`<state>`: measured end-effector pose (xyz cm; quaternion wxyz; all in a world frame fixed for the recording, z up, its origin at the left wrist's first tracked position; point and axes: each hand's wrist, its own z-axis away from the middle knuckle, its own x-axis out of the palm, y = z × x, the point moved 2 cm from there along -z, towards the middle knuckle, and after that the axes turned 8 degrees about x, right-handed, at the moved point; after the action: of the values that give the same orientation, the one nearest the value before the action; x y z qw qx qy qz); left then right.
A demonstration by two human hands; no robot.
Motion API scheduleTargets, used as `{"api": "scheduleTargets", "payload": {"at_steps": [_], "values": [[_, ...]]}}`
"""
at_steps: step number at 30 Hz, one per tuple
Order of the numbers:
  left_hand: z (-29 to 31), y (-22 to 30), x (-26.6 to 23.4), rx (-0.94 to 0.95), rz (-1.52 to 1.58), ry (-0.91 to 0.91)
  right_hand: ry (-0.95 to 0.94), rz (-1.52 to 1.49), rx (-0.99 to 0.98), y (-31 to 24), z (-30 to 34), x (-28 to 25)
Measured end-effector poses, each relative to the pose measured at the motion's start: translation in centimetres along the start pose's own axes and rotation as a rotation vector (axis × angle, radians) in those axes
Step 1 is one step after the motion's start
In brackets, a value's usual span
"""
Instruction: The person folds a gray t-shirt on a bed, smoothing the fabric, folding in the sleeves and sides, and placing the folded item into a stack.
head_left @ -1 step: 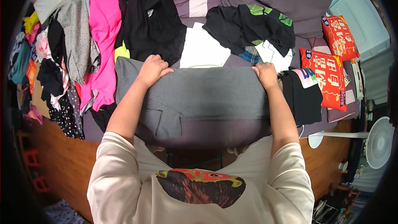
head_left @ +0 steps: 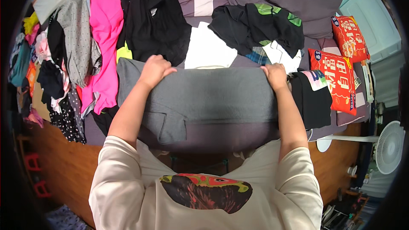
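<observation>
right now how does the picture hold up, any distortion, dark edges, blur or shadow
Head view: straight edges bend near the rim, and the corners fall to black; head view: left hand, right hand and gray garment look fairly clear; head view: white cloth looks bright, while the red stool-like shape at lower left is dim.

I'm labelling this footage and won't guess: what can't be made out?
Head view: left hand and right hand, palms hidden by their own backs.
Head view: gray garment, underside hidden by its upper surface.
Head view: plaid cloth, partly covered by the green-patched black garment.
Head view: patterned cloth at lower left, cut off by the picture's lower edge.
</observation>
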<state>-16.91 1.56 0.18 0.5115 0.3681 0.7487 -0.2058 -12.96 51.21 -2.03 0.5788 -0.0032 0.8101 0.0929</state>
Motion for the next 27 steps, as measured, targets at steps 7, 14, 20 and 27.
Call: {"api": "scheduleTargets", "payload": {"at_steps": [7, 14, 20, 27], "values": [[0.6, -1.1, 1.5, -0.207, -0.248, 0.057, 0.029, 0.217, 0.174, 0.5, -1.0, 1.8], [1.6, 1.8, -2.9, -0.143, -0.108, 0.136, 0.177, -0.039, 0.150, -5.1, 0.0, -2.1], [7.7, 1.8, -9.9, -0.175, 0.090, -0.031, 0.074, -0.652, -0.316, -20.8, 1.8, -6.0], [15.3, -1.1, -10.3, -0.291, 0.394, -0.181, -0.494, -1.029, -0.004, -35.7, 7.1, -11.3]]}}
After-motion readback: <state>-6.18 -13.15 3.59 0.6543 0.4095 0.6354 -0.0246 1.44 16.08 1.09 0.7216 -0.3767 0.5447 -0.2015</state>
